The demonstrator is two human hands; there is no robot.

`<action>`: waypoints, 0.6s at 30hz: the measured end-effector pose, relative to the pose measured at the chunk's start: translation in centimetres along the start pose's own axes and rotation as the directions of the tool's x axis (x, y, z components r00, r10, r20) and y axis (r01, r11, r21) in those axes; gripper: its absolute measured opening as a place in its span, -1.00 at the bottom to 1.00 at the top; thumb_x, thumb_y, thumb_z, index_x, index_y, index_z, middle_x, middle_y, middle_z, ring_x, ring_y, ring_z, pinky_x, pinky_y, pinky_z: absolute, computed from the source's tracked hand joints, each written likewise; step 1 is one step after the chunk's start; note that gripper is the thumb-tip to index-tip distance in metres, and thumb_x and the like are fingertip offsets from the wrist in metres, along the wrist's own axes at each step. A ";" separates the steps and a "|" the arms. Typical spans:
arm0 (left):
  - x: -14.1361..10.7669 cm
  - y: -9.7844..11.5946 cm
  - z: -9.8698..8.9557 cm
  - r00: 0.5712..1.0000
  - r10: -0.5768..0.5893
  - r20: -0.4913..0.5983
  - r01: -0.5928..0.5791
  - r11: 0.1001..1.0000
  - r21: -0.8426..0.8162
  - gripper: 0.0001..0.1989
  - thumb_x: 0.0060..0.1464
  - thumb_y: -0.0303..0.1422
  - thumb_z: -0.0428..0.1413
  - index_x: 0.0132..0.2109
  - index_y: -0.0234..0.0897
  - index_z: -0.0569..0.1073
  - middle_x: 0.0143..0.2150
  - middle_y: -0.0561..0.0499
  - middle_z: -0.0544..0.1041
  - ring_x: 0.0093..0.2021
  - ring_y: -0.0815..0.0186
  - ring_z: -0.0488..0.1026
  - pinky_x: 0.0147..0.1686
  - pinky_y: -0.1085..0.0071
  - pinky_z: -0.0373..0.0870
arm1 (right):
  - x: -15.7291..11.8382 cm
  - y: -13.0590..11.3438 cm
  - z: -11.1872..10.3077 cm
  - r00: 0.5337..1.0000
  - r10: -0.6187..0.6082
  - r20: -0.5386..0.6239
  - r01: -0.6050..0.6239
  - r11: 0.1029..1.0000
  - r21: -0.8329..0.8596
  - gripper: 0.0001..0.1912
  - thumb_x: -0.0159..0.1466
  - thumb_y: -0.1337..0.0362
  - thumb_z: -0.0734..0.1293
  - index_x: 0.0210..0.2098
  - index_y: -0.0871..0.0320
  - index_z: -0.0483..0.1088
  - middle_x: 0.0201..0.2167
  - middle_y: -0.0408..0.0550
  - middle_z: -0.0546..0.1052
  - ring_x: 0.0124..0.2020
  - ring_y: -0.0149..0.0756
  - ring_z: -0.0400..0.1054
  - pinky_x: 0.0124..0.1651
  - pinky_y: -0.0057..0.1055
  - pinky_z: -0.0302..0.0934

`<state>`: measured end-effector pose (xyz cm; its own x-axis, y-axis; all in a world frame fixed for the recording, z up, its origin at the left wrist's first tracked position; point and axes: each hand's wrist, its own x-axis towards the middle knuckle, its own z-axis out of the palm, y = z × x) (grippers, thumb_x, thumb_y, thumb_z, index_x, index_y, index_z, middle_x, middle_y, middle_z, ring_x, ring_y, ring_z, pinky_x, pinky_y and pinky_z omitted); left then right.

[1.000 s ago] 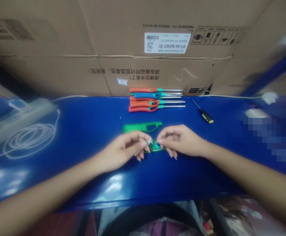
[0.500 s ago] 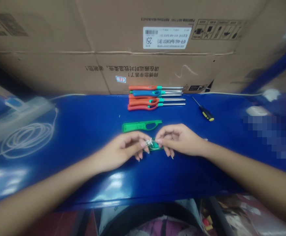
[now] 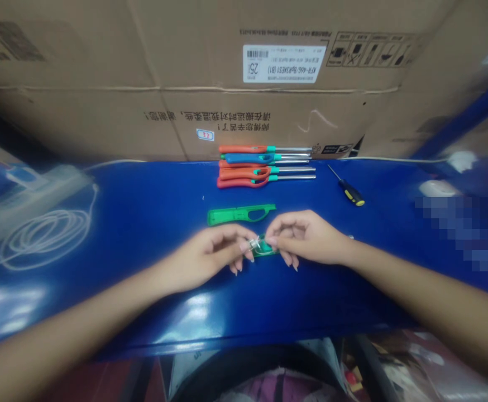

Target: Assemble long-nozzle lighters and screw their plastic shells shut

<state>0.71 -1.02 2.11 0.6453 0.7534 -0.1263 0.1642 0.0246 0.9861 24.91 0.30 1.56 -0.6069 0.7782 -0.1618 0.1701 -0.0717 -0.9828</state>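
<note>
Between thumb and fingers, my left hand (image 3: 223, 250) pinches a small metallic part (image 3: 254, 243). My right hand (image 3: 296, 239) is closed close beside it, its fingertips together at a thin pale wire or tube; what exactly they grip is too small to tell. Beneath the fingertips lies a green piece (image 3: 264, 249), partly covered by both hands. Just behind the hands, an opened green lighter shell half (image 3: 238, 215) with a loop-shaped opening rests on the blue table (image 3: 244, 304).
Several orange, red and blue long-necked lighters (image 3: 244, 174) lie before a cardboard sheet (image 3: 114, 67). A black and yellow screwdriver (image 3: 352, 192) lies at the right. Coiled white cable (image 3: 47, 237) and a power strip (image 3: 66, 181) are on the left.
</note>
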 end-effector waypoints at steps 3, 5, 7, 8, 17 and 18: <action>0.0 0.0 0.0 1.000 -0.001 0.003 0.001 1.000 0.006 -0.73 0.31 -0.26 0.08 0.02 -0.35 0.48 -0.24 -0.05 0.55 -0.38 0.39 0.45 -0.33 0.42 0.49 | 0.0 -0.1 0.0 1.000 0.008 -0.003 -0.008 1.000 -0.007 -0.67 0.24 0.08 0.45 -0.27 0.24 0.42 -0.67 -0.23 0.45 -0.69 -0.49 0.35 -0.62 -0.57 0.33; 0.1 0.0 0.0 1.000 -0.005 0.008 0.004 1.000 0.013 -0.73 0.31 -0.26 0.08 0.02 -0.34 0.49 -0.25 -0.04 0.56 -0.39 0.39 0.45 -0.33 0.42 0.50 | 0.0 -0.1 0.0 1.000 0.011 -0.007 -0.011 1.000 -0.008 -0.67 0.24 0.07 0.45 -0.27 0.24 0.42 -0.68 -0.24 0.45 -0.69 -0.49 0.35 -0.62 -0.57 0.33; 0.1 0.0 0.0 1.000 -0.007 0.010 0.007 1.000 0.018 -0.73 0.31 -0.26 0.08 0.02 -0.34 0.49 -0.25 -0.04 0.56 -0.39 0.39 0.45 -0.33 0.42 0.50 | 0.0 -0.1 0.0 1.000 0.011 -0.010 -0.011 1.000 -0.006 -0.66 0.23 0.06 0.45 -0.27 0.23 0.42 -0.68 -0.24 0.45 -0.69 -0.49 0.35 -0.62 -0.57 0.33; 0.1 0.1 0.0 1.000 -0.009 0.010 0.009 1.000 0.021 -0.73 0.31 -0.26 0.08 0.02 -0.34 0.49 -0.25 -0.04 0.56 -0.38 0.39 0.45 -0.32 0.42 0.50 | 0.0 -0.1 0.1 1.000 0.010 -0.011 -0.010 1.000 -0.007 -0.66 0.23 0.06 0.45 -0.27 0.23 0.42 -0.67 -0.24 0.45 -0.69 -0.49 0.35 -0.62 -0.57 0.33; 0.1 0.1 0.1 1.000 -0.023 0.009 0.022 0.999 0.038 -0.74 0.32 -0.28 0.07 0.02 -0.36 0.49 -0.24 -0.05 0.56 -0.38 0.40 0.45 -0.32 0.44 0.48 | 0.1 -0.1 0.1 1.000 -0.010 -0.021 0.010 1.000 -0.023 -0.65 0.20 0.06 0.47 -0.29 0.24 0.44 -0.66 -0.23 0.43 -0.67 -0.49 0.34 -0.61 -0.56 0.32; 0.1 0.1 0.1 1.000 -0.026 0.012 0.026 0.999 0.040 -0.73 0.32 -0.29 0.07 0.02 -0.37 0.49 -0.24 -0.05 0.56 -0.38 0.40 0.45 -0.32 0.44 0.47 | 0.1 -0.1 0.1 1.000 -0.010 -0.020 0.010 1.000 -0.029 -0.66 0.21 0.06 0.47 -0.28 0.24 0.45 -0.66 -0.22 0.44 -0.67 -0.48 0.34 -0.61 -0.56 0.32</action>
<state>0.85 -1.06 2.16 0.6496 0.7447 -0.1532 0.2104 0.0175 0.9775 24.74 0.28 1.65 -0.5927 0.7914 -0.1497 0.1867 -0.0458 -0.9813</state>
